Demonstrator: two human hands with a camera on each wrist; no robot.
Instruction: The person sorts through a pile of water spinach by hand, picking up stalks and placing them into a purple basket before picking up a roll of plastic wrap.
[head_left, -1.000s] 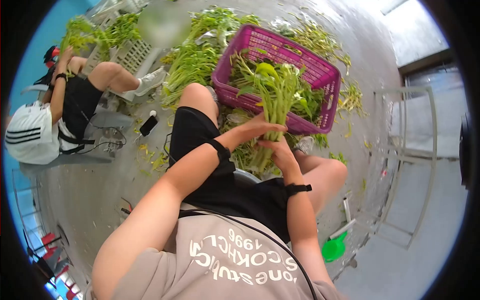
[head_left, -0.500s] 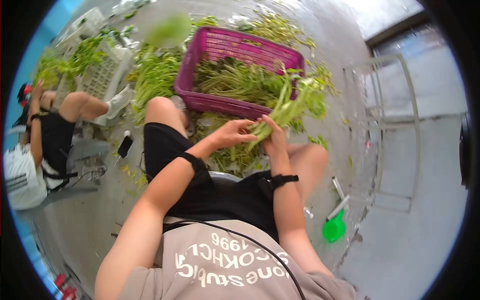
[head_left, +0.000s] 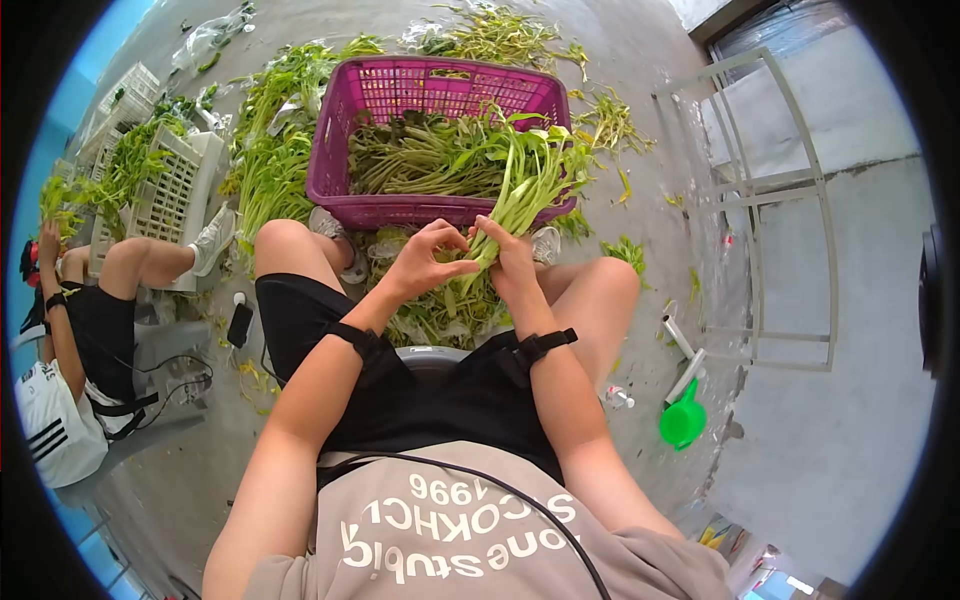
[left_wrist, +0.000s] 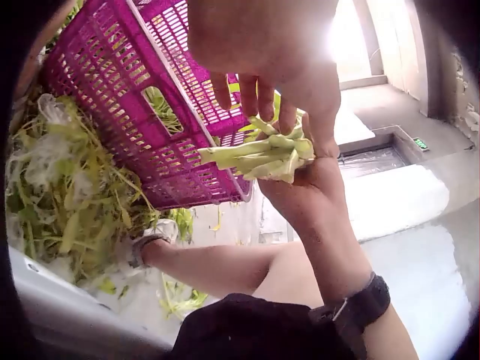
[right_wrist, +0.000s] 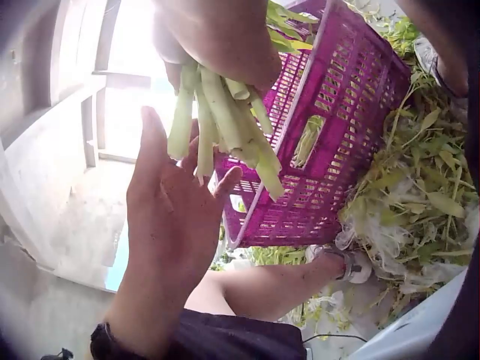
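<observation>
My right hand (head_left: 508, 265) grips a bunch of leafy green vegetables (head_left: 520, 195) near its cut ends, the leaves pointing away over the crate's near right corner. In the right wrist view its thick pale stems (right_wrist: 217, 112) hang below that hand. Beside the stem ends is my left hand (head_left: 425, 262), its thumb and fingers spread apart around them; in the right wrist view its palm (right_wrist: 172, 214) faces the stems with fingers loose. A purple plastic crate (head_left: 420, 212) stands just beyond, holding more stemmed greens (head_left: 425, 155).
Trimmings (head_left: 440, 310) lie on the floor between my feet. Piled greens (head_left: 270, 160) spread left of the crate, with yellowish scraps (head_left: 500, 38) behind it. Another person (head_left: 75, 350) sits at left by white crates (head_left: 170, 185). At right are a metal frame (head_left: 745, 190) and green scoop (head_left: 683, 420).
The view has shifted to the right. My left hand has come off the bunch and now sits beside its cut ends, while my right hand keeps hold; the bunch tilts rightward.
</observation>
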